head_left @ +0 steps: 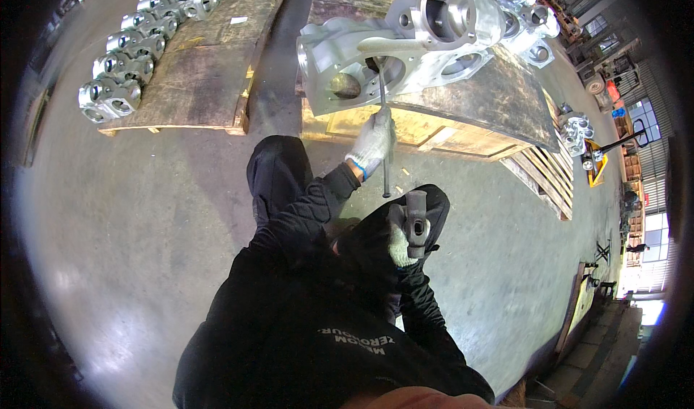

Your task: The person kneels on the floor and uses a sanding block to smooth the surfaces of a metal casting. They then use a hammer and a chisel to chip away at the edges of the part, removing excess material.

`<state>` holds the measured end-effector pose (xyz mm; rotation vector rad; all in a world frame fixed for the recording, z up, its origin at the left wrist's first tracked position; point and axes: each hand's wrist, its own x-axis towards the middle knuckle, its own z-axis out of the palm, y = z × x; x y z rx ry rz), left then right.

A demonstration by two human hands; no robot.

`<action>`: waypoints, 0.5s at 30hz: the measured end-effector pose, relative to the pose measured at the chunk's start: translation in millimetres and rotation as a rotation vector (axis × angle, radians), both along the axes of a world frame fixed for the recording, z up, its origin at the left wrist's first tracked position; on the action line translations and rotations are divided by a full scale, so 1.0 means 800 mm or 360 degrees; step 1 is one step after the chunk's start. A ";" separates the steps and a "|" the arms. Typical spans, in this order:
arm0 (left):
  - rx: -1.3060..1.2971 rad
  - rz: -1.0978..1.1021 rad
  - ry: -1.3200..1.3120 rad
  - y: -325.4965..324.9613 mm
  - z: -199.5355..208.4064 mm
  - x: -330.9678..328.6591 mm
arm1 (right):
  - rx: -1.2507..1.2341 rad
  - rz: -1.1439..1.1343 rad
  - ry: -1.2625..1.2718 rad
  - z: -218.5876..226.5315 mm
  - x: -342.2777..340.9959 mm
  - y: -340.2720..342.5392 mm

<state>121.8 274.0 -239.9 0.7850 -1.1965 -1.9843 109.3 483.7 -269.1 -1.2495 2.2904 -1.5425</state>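
Observation:
My left hand (373, 143), in a white knit glove with a blue cuff edge, is closed around a long thin dark metal rod, probably a chisel (386, 181). Its far end reaches into an opening of a large silver metal casting (340, 58), which has round bores and lies on a wooden crate. My right hand (398, 239), also gloved, is closed on a hammer near my right knee. The dark hammer head (416, 224) faces up, below and right of the rod's near end and apart from it; the handle is mostly hidden.
At left, several similar castings (119, 69) line a low wooden platform (195, 69). The crate's board top (506, 98) carries more castings at the far right. A slatted pallet (546, 181) and a yellow pallet jack (596, 164) stand to the right. Concrete floor surrounds my legs.

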 end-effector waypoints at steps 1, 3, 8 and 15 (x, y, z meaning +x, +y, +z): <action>-0.0077 0.0040 -0.0021 -0.001 0.001 0.001 | -0.0038 0.0015 -0.0004 0.000 0.002 -0.001; -0.0090 0.0048 0.0001 -0.004 0.004 0.002 | -0.0099 0.0004 -0.0067 0.001 0.007 -0.003; 0.0088 -0.0065 0.0135 -0.011 0.023 0.007 | -0.0457 0.0422 -0.0691 0.029 0.010 0.011; -0.0372 -0.0042 -0.0032 -0.027 0.029 0.001 | -0.0133 0.0439 0.0813 0.060 0.004 -0.010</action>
